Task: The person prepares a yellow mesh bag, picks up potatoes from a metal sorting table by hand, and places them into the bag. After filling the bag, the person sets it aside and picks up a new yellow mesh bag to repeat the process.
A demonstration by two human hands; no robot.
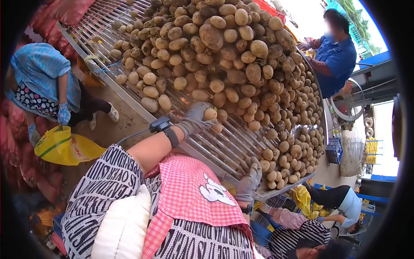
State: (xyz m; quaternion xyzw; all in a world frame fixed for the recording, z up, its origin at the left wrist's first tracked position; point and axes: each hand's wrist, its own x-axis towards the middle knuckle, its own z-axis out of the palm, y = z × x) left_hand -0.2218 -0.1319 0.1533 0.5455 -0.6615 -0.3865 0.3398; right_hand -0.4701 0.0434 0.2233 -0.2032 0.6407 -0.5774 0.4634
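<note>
Since the potatoes (211, 36) lie loose across the rack (215, 140), the left hand (192, 121) curls round one over its near side, seemingly to steady it, while the right hand (249, 179) bends its fingers near its corner, grip unclear.

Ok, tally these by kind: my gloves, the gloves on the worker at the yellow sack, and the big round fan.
Your left glove and right glove: 2
Gloves on that worker: 2
Big round fan: 1
Total: 5
</note>
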